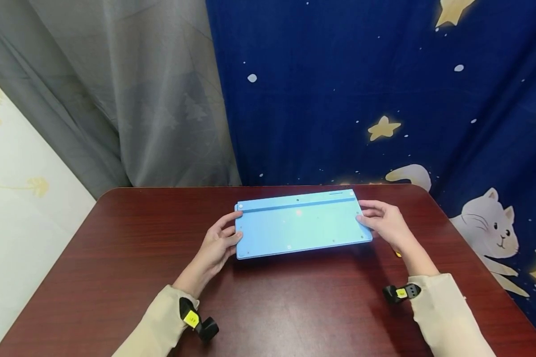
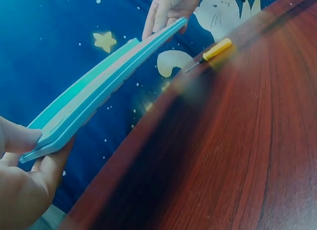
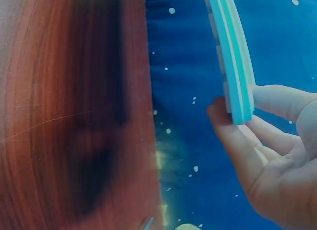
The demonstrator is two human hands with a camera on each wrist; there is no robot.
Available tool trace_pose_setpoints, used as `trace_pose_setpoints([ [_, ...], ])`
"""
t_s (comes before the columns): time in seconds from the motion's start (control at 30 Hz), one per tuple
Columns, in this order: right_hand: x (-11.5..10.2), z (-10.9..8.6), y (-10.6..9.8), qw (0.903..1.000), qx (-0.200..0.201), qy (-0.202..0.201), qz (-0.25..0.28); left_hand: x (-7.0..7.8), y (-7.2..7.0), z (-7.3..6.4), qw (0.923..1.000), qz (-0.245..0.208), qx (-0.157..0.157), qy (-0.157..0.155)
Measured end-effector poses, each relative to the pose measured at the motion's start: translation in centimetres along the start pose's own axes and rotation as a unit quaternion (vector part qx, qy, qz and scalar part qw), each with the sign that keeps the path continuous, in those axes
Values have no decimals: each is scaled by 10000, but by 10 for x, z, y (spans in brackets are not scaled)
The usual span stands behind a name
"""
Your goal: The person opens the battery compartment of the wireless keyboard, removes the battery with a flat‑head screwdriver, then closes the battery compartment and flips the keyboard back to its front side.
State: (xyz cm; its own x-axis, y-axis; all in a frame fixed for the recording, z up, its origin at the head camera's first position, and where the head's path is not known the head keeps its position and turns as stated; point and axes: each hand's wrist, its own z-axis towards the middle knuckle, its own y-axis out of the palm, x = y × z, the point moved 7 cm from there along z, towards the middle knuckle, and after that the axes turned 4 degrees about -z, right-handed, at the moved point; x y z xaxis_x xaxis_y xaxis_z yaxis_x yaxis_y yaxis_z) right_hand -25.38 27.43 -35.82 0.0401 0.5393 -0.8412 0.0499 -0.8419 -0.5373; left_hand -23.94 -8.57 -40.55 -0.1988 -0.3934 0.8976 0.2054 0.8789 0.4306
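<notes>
A light blue keyboard [image 1: 301,225] is held up above the table, its flat underside with small screw holes and a raised bar turned toward the head view. My left hand [image 1: 219,244] pinches its left end, thumb on the underside and fingers behind. At the opposite end my right hand [image 1: 386,223] grips the edge between thumb and fingers. Seen edge-on in the right wrist view, the keyboard [image 3: 235,61] shows a row of keys along its far face. In the left wrist view, a screwdriver [image 2: 218,49] with a yellow handle lies on the table beyond the keyboard.
The dark red wooden table [image 1: 116,277] carries the keyboard's shadow. Behind it hang a grey curtain [image 1: 169,99] and a blue curtain [image 1: 303,99] with stars and a cat. A black strap camera [image 1: 198,320] sits on the left wrist, another camera [image 1: 401,292] on the right.
</notes>
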Motion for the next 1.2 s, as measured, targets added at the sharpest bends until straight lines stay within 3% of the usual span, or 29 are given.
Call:
trace_pose_setpoints([
  [0.17,14,2,5,9995,-133,193,225,-6,-4,7,9994,221,-92,-267],
  [0.4,28,1,10,9988,-94,390,275,-13,-7,20,9984,442,-109,-347],
  [0.57,39,1,11,9979,-18,621,190,-21,-10,30,9936,1033,-34,-447],
  [0.77,46,4,14,9959,-35,797,417,-26,-12,39,9813,1895,-84,-338],
  [0.97,57,8,16,9950,-50,954,302,-29,-14,43,9668,2540,21,-290],
  [1.2,72,12,22,9930,-316,1107,283,-31,-15,43,9397,3383,398,-307],
])
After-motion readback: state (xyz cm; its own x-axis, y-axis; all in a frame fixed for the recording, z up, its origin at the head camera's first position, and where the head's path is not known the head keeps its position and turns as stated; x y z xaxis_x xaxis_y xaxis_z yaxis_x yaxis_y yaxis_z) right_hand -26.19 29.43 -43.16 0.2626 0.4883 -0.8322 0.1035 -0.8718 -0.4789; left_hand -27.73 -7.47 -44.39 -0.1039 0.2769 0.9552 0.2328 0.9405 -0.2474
